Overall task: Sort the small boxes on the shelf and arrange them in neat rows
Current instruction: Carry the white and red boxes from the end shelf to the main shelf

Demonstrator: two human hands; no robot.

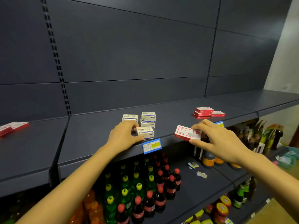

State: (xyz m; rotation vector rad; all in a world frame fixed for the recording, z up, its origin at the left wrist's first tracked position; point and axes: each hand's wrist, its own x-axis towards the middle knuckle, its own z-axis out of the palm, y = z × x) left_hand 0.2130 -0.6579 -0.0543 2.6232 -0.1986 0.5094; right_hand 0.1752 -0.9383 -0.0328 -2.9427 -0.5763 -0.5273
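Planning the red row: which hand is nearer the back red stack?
Right. The right hand, holding a red box, sits before the red stack; left hand grips a white box further left.

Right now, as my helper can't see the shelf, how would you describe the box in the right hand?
On the dark shelf above the soda bottles, look at the front edge, right of the blue price tag. The right hand holds a flat red box there. The white boxes sit left; the red stack lies further back.

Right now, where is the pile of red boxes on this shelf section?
Head view: the red box pile sits right of centre on the shelf, toward the back, just beyond the right hand, with the white boxes to its left.
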